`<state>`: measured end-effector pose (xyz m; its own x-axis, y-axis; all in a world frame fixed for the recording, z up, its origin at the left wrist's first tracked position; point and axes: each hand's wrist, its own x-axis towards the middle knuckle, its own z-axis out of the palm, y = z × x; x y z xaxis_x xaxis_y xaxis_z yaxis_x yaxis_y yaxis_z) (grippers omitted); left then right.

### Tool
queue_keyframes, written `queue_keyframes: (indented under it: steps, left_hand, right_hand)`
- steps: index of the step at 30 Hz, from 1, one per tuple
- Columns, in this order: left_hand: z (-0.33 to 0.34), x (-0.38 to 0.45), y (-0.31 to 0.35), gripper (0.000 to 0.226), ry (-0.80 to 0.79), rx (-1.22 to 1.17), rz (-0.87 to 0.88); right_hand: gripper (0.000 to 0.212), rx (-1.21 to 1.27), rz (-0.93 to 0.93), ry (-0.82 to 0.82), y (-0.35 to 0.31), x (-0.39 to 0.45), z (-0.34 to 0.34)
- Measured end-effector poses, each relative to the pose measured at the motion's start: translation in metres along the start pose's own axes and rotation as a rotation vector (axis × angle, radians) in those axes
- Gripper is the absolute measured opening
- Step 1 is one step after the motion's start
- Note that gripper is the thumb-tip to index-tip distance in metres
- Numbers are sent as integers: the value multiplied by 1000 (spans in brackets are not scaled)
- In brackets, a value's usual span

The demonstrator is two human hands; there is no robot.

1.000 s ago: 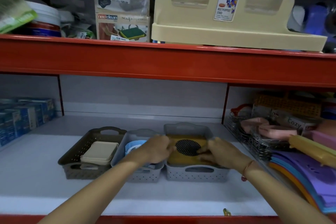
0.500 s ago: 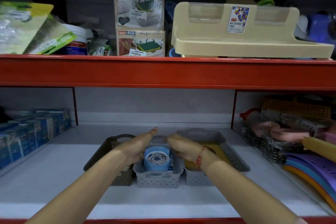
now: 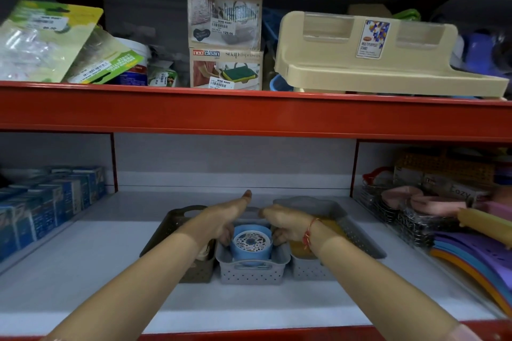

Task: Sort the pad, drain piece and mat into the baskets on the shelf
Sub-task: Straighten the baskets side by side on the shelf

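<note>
Three small baskets stand side by side on the lower shelf: a brown basket [image 3: 194, 271], a grey middle basket [image 3: 250, 274] and a grey right basket [image 3: 357, 232]. In the middle basket stands a blue round drain piece [image 3: 251, 242] with a white patterned top. My left hand [image 3: 221, 219] grips its left side, thumb pointing up. My right hand [image 3: 285, 223] grips its right side. A yellow mat [image 3: 300, 249] lies in the right basket, mostly hidden by my right wrist. A cream pad [image 3: 204, 253] shows only as a sliver in the brown basket.
Blue boxes [image 3: 47, 202] line the shelf's left end. Wire racks, pink items and coloured mats [image 3: 471, 255] crowd the right. The red beam [image 3: 249, 113] of the upper shelf runs overhead, with packets, soap-dispenser boxes and a cream stand [image 3: 374, 63] on it.
Both hands left the black mesh piece on the yellow mat in the right basket and moved left to the blue drain piece in the middle basket, closing on its sides. The camera tilted up.
</note>
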<state>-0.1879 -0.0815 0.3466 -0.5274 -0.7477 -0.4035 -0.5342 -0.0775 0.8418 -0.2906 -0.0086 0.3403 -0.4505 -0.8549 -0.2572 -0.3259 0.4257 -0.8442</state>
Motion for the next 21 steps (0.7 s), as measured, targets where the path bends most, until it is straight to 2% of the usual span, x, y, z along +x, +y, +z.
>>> queue_keyframes:
  steps: [3, 6, 9, 11, 13, 15, 18, 21]
  left_hand:
    - [-2, -7, 2, 90, -36, -60, -1]
    - [-16, -13, 3, 81, -68, -142, 51]
    - [-46, -15, -1, 87, -44, -175, 120]
    - [-65, -16, -7, 79, 17, -208, 144]
    - [-81, -15, -19, 71, 55, -228, 136]
    - [-89, -12, -29, 73, 52, -214, 85]
    - [-98, -11, -43, 77, 27, -229, 21]
    - [-102, -6, -53, 85, 9, -227, -15]
  right_hand:
    - [35, -67, -3, 21, -4, 1, 1]
    - [20, -61, -51, 72, -12, 5, -3]
    - [12, 219, -108, 45, -29, 7, 1]
    - [18, 389, -114, -55, -39, 6, 12]
    - [29, 409, -93, -150, -47, 5, 32]
    - [43, 409, -51, -233, -49, 4, 50]
    - [43, 423, 5, -318, -52, 7, 76]
    - [46, 395, 61, -301, -56, 10, 95]
